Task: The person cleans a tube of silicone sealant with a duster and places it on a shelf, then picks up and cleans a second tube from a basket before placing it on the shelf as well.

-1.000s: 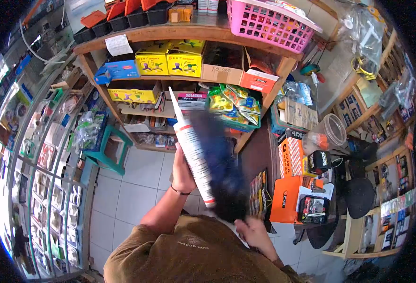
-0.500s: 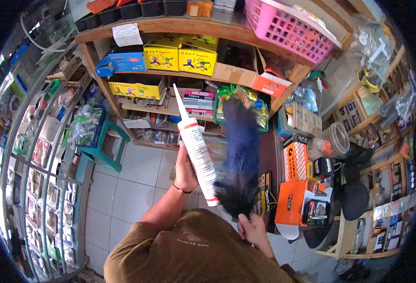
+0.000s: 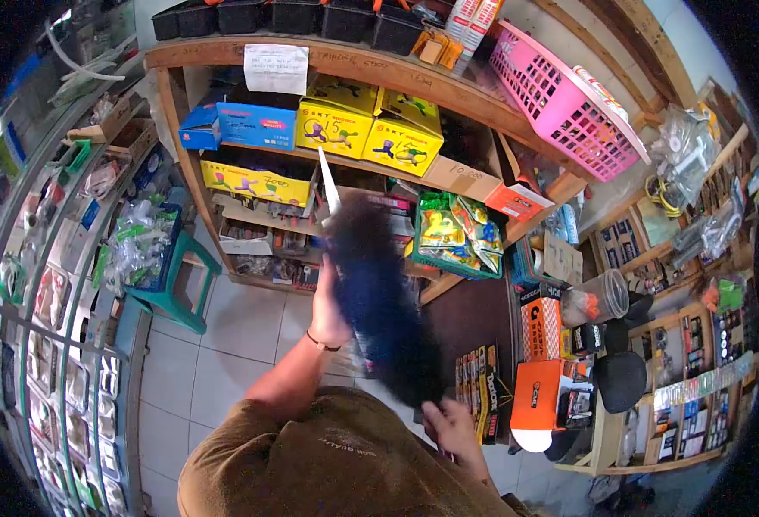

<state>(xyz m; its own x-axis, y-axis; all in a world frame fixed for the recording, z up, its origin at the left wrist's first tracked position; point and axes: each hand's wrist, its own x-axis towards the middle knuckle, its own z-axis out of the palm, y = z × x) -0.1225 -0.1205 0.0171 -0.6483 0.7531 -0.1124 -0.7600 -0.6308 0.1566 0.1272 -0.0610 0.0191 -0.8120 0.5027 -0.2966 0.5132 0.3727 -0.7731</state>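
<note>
My left hand (image 3: 329,306) is closed around a white sealant cartridge, whose tapered nozzle (image 3: 328,181) points up toward the shelves. Most of the cartridge body is covered by the dark blue and black feather duster (image 3: 379,297). The duster lies across the front of the cartridge, its plumes blurred by motion. My right hand (image 3: 451,427) grips the duster at its lower end, near my chest. The fingers are wrapped round the handle, which is mostly hidden.
Ahead stands a wooden shelf (image 3: 354,59) with yellow boxes (image 3: 403,142) and a pink basket (image 3: 569,103). A green basket of packets (image 3: 457,231) is right of the duster. A green stool (image 3: 192,293) stands left, by a glass display case (image 3: 69,336). An orange box (image 3: 535,392) is at right.
The duster has swung left, from beside the cartridge to across its front, hiding the body. The view has shifted, bringing more of the upper shelf into sight.
</note>
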